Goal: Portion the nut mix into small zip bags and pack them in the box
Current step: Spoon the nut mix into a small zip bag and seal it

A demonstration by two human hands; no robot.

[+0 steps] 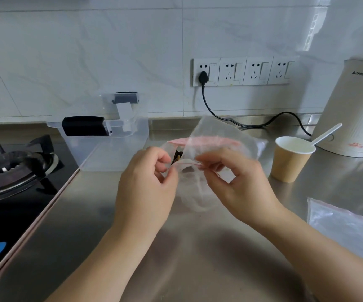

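Head view: both hands, left (145, 182) and right (235, 179), fingers pinching the bag (192, 188) mouth, apparently opening it for filling.

small zip bag (192, 188): clear w/ pink strip, mouth open, held up mid-counter
nut mix (178, 159): dark bits, in big bag behind
box (106, 140): clear plastic, open, by stove

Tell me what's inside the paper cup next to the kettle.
A white plastic spoon leans inside the paper cup, its handle sticking out toward the kettle. The cup's white inner wall shows; its bottom is hidden by the rim, so any contents can't be seen.
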